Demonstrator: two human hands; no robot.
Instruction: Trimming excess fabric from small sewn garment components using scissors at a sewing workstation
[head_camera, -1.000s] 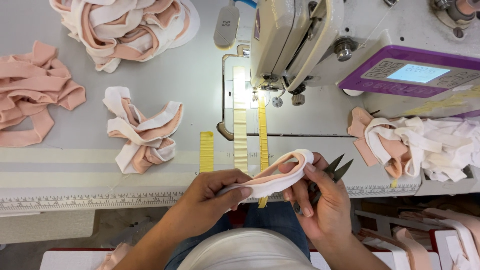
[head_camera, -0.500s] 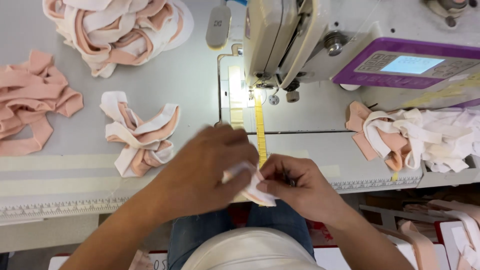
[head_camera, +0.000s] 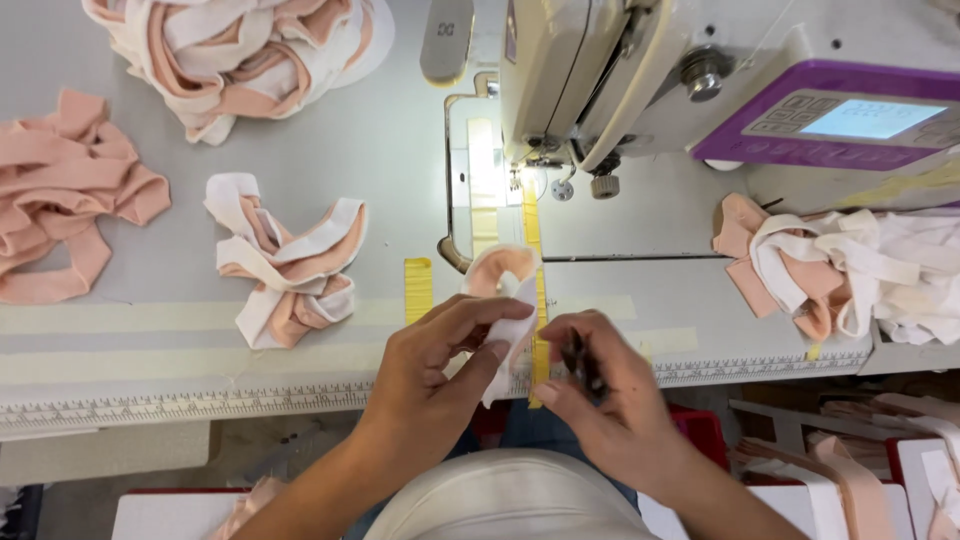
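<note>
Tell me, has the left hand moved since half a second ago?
Yes. The left hand has dropped back toward the person, off the yellow tape strip it was covering.

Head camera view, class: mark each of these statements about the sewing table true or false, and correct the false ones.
1. The left hand pinches a pink and white fabric band. True.
2. The right hand is empty. False: it holds a small dark tool, seemingly snips.
3. The sewing machine has a purple control panel. True.
4. The band lies under the machine's needle. False: it is held nearer the table's front edge.
5. A small loose pile of bands lies left of the hands. True.
</note>
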